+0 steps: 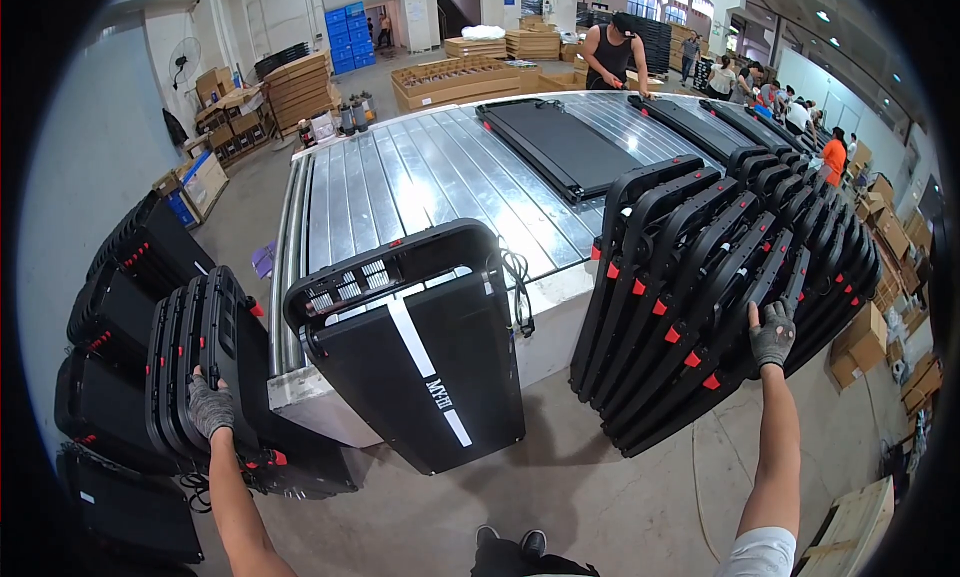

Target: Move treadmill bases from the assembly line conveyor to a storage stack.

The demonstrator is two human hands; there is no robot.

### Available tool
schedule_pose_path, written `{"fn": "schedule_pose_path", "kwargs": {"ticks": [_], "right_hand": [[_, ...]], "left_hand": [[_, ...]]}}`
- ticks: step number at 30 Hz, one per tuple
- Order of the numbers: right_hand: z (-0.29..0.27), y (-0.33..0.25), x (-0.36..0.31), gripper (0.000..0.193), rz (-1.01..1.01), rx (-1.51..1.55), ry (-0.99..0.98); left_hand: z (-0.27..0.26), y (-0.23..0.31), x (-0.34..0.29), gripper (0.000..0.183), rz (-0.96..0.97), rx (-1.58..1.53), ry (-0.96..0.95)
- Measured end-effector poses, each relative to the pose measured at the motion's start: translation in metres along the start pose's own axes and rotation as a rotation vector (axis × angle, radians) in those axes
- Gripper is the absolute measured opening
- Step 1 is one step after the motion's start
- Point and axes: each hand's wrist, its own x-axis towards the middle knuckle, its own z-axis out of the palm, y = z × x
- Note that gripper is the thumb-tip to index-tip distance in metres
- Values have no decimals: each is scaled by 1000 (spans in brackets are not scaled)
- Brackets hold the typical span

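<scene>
Both my hands wear grey gloves with bare fingertips, and my arms are spread wide. On the left, my left hand grips the edge of a flat black treadmill, the nearest in a row standing on end. My right hand is closed on the upper end of another black treadmill in the packed row at the right; its fingers are partly hidden. Between them a single black treadmill with a white stripe leans upright against the table, its frame open at the top and its cable hanging beside it.
A metal-slatted table stretches ahead, with a treadmill lying flat on it. Across it a person in a black top works. More treadmills stand at the far left. Cardboard boxes line the right side.
</scene>
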Motion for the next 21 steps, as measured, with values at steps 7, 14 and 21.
{"fn": "schedule_pose_path", "kwargs": {"ticks": [7, 14, 21], "right_hand": [[-1, 1, -1, 37, 6, 8, 6], [0, 1, -1, 36, -4, -3, 10], [1, 2, -1, 36, -26, -7, 41]], "left_hand": [[3, 0, 0, 60, 17, -1, 25], [1, 0, -1, 60, 26, 38, 35], [3, 1, -1, 60, 39, 43, 59]]}}
